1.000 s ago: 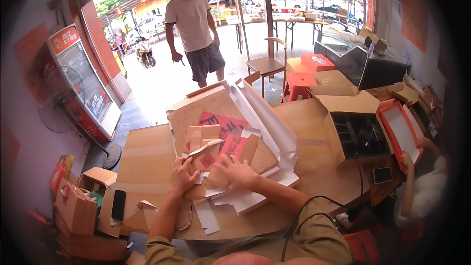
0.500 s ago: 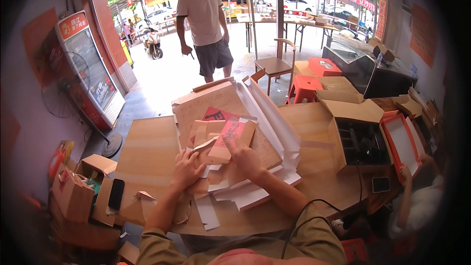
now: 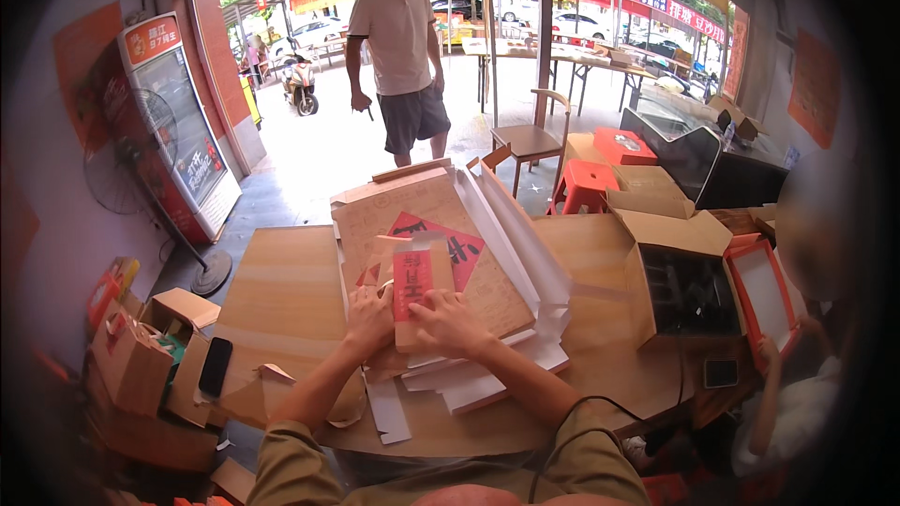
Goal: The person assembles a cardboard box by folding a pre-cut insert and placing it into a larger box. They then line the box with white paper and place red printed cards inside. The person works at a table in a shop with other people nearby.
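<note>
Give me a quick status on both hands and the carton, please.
Left hand and right hand both pressing on a small red-and-brown carton. Carton atop the stack of flat cardboard sheets. Nothing in the way.

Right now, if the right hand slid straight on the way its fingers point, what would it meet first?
The right hand points up-left across the small red-and-tan box it presses. Likely it would meet the left hand on the box's other side first, though depth is unclear.

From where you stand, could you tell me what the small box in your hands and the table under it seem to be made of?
The small box looks like thin brown cardboard, matte, with a red printed front; its flaps show fold lines. The left hand and right hand press on it. The table looks like light wood or wood laminate, with smooth streaked grain; which one I cannot tell.
</note>
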